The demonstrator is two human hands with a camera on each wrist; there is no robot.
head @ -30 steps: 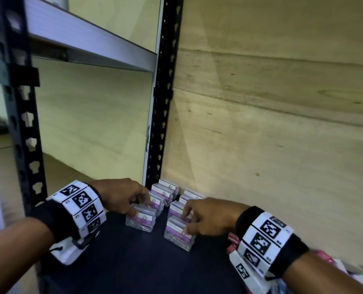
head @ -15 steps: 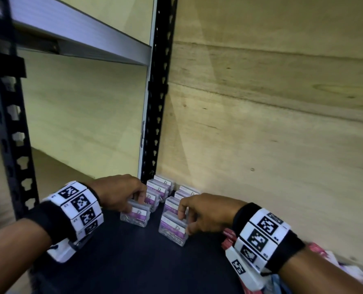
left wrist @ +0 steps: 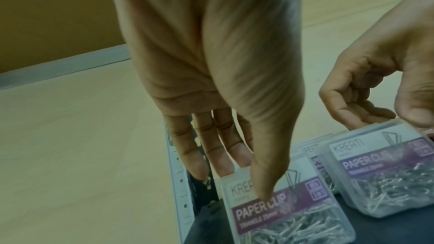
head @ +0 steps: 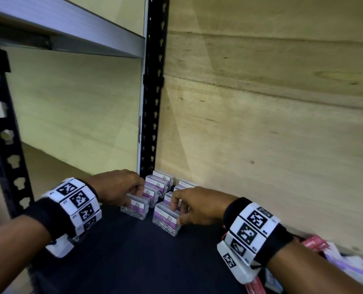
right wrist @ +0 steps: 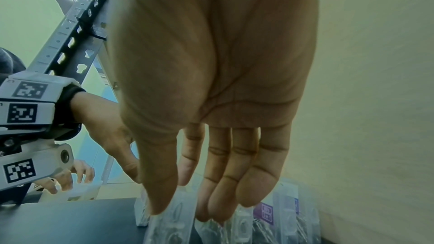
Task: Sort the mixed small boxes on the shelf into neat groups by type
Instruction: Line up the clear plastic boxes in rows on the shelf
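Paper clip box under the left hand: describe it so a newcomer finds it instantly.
Start at the black shelf upright in the back corner. Two rows of clear paper clip boxes run forward from it. It is the front box of the left row, pinched by the left hand.

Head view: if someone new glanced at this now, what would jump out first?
Two rows of clear paper clip boxes with purple labels, lined up in the shelf's back left corner by the black upright. The left hand and right hand each pinch the front box of a row. A jumble of red packets lies far right.
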